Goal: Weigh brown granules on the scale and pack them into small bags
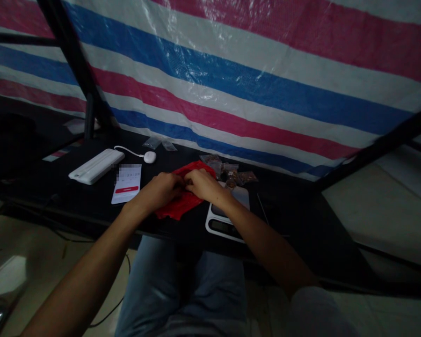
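Note:
A crumpled red plastic bag (182, 205) lies spread on the black table. My left hand (164, 188) is closed at its middle, fingers curled into the thin plastic. From the other side my right hand (202, 183) pinches the same bag, its fingertips close to those of the left. What lies beneath the fingers, if anything, is hidden. Just right of the bag is a white kitchen scale (215, 225), partly covered by my right forearm. Several small clear zip bags with brown contents (233, 173) are heaped behind the scale.
Left of my hands lie a phone (128, 185) with a lit screen and a white power bank (97, 166), its cable running to a round white device (149, 157). Flat clear bags (152, 142) are farther back. Striped plastic sheeting (231, 89) hangs behind the table between dark frame posts.

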The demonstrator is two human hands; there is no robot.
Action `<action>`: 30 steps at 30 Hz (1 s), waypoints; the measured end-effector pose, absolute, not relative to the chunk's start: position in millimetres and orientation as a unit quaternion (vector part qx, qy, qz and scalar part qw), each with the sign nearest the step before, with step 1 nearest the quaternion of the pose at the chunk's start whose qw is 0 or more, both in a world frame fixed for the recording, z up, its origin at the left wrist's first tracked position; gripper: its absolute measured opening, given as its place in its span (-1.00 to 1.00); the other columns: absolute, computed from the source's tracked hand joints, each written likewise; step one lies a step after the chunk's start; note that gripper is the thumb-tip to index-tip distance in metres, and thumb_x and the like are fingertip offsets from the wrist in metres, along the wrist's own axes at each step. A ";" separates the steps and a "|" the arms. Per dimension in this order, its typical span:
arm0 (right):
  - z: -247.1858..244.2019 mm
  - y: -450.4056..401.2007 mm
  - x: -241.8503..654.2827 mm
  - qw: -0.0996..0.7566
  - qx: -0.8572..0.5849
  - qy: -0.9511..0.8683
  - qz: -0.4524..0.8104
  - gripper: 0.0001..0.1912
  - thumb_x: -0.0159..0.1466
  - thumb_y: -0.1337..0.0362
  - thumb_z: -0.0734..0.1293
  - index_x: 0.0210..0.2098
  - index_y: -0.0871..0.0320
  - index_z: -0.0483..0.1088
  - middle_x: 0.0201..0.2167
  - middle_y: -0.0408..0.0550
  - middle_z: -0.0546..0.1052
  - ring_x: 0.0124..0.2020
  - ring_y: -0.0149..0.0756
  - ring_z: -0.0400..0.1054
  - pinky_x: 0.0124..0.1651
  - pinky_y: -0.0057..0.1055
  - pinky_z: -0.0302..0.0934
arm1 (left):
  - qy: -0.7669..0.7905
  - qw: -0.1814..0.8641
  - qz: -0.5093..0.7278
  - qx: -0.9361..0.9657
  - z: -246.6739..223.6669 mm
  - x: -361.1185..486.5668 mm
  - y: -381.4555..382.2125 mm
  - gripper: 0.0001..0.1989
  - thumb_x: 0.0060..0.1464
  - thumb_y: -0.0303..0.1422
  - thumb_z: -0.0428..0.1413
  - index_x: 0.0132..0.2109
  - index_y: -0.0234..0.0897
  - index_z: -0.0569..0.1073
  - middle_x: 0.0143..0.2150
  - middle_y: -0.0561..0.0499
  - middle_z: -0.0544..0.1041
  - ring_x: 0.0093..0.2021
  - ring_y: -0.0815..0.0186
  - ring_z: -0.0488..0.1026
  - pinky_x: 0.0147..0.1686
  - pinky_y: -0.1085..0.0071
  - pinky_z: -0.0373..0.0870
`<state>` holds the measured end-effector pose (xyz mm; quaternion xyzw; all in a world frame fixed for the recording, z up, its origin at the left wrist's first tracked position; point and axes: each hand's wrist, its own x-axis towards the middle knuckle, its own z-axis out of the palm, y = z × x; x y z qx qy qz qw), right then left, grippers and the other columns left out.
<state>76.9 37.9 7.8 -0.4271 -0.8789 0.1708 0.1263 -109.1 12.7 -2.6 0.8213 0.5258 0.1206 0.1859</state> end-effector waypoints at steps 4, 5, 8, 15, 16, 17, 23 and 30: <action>10.7 38.8 78.8 0.170 -0.405 -0.873 0.213 -0.84 0.25 0.53 0.39 -0.29 0.22 0.61 -0.34 -0.01 0.68 -0.29 -0.29 0.55 -0.27 -0.47 0.26 | 0.497 0.197 0.144 0.833 0.0 -111.4 14.7 -0.67 0.17 -0.39 0.05 -0.01 -0.21 0.64 -0.09 -0.10 0.69 -0.15 0.14 0.62 -0.13 0.36 0.45; 12.2 38.9 80.6 0.181 -0.403 -0.867 0.231 -0.84 0.25 0.53 0.40 -0.25 0.22 0.61 -0.33 -0.01 0.68 -0.29 -0.30 0.55 -0.27 -0.48 0.28 | 0.489 0.202 0.150 0.835 0.8 -112.1 14.8 -0.66 0.17 -0.39 0.04 -0.01 -0.22 0.63 -0.07 -0.10 0.69 -0.13 0.14 0.62 -0.11 0.35 0.45; 19.5 38.2 91.2 0.211 -0.418 -0.844 0.261 -0.82 0.26 0.52 0.41 -0.20 0.22 0.62 -0.28 0.00 0.69 -0.27 -0.29 0.58 -0.23 -0.46 0.35 | 0.484 0.232 0.170 0.827 4.4 -112.7 13.1 -0.67 0.17 -0.39 0.04 -0.01 -0.24 0.63 -0.05 -0.09 0.69 -0.10 0.15 0.62 -0.08 0.35 0.46; 53.9 28.6 152.4 0.272 -0.478 -0.779 0.302 -0.85 0.21 0.45 0.46 -0.22 0.20 0.64 -0.29 -0.01 0.69 -0.30 -0.26 0.58 -0.18 -0.38 0.44 | 0.484 0.250 0.197 0.815 13.3 -108.9 9.1 -0.69 0.16 -0.38 0.05 -0.06 -0.22 0.65 -0.08 -0.05 0.69 -0.12 0.16 0.63 -0.10 0.34 0.49; 58.9 26.9 162.1 0.270 -0.491 -0.767 0.311 -0.86 0.22 0.43 0.46 -0.22 0.20 0.63 -0.31 -0.01 0.69 -0.33 -0.27 0.58 -0.22 -0.38 0.44 | 0.484 0.245 0.200 0.816 14.7 -107.8 9.4 -0.69 0.16 -0.37 0.05 -0.06 -0.22 0.65 -0.09 -0.05 0.69 -0.13 0.16 0.63 -0.10 0.34 0.49; 62.9 25.4 170.8 0.266 -0.504 -0.758 0.318 -0.86 0.22 0.42 0.46 -0.22 0.21 0.63 -0.32 -0.01 0.69 -0.35 -0.27 0.58 -0.24 -0.39 0.44 | 0.483 0.240 0.202 0.817 16.2 -106.4 9.8 -0.69 0.16 -0.37 0.05 -0.06 -0.21 0.65 -0.09 -0.05 0.69 -0.13 0.16 0.63 -0.11 0.33 0.50; 59.7 25.4 198.4 0.232 -0.513 -0.755 0.337 -0.87 0.18 0.43 0.44 -0.27 0.19 0.62 -0.33 -0.02 0.70 -0.29 -0.22 0.61 -0.20 -0.40 0.43 | 0.470 0.236 0.209 0.825 20.0 -100.7 11.9 -0.67 0.16 -0.36 0.02 -0.06 -0.21 0.64 -0.07 -0.05 0.69 -0.12 0.18 0.62 -0.07 0.34 0.50; 42.4 33.5 203.0 0.222 -0.497 -0.771 0.329 -0.83 0.14 0.43 0.46 -0.27 0.15 0.62 -0.35 -0.05 0.70 -0.28 -0.17 0.61 -0.18 -0.33 0.43 | 0.478 0.263 0.214 0.810 11.6 -102.7 8.5 -0.68 0.18 -0.34 0.03 -0.04 -0.21 0.63 -0.04 -0.03 0.69 -0.09 0.17 0.62 -0.05 0.34 0.51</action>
